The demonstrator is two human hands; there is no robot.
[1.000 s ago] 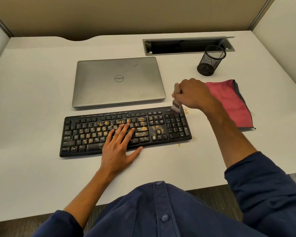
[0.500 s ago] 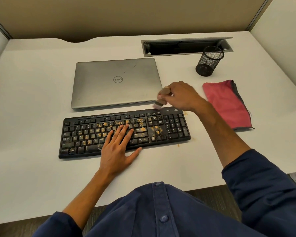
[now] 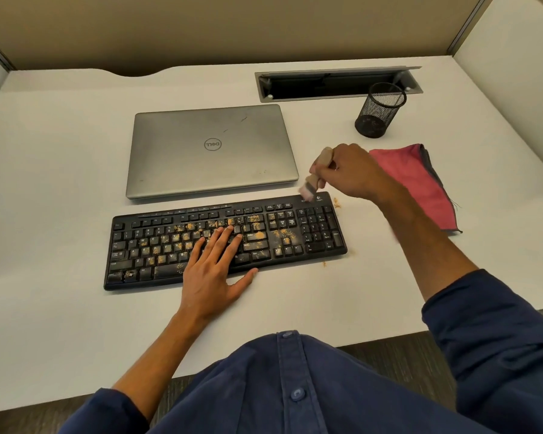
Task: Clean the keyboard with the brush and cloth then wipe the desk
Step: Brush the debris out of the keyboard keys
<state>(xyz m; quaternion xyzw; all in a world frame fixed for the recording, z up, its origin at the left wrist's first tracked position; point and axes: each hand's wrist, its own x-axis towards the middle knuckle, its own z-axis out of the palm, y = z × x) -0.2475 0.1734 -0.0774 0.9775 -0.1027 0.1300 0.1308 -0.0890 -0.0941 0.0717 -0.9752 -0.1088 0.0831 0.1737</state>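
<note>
We see the black keyboard [image 3: 226,242] lying near the middle of the white desk [image 3: 44,214], its long side parallel to the desk's front edge, with orange-brown crumbs scattered over the middle keys and a few specks on the desk just off its right end. Our left hand [image 3: 213,270] rests flat on the keyboard's middle, fingers straight and spread over the keys, thumb on the desk by the front edge of the keyboard, holding nothing. Our right hand [image 3: 348,173] is curled round the wooden handle of the brush [image 3: 315,175], gripping it; the brush tilts down and to the left, its bristles at the keyboard's back right corner, blurred. The red cloth [image 3: 417,183] lies folded toward the desk's right edge, partly behind the right forearm, untouched. A closed grey laptop [image 3: 210,151] sits just behind the keyboard. Nearer the back right corner stand a black mesh cup [image 3: 378,111] and an open cable slot [image 3: 336,84].
</note>
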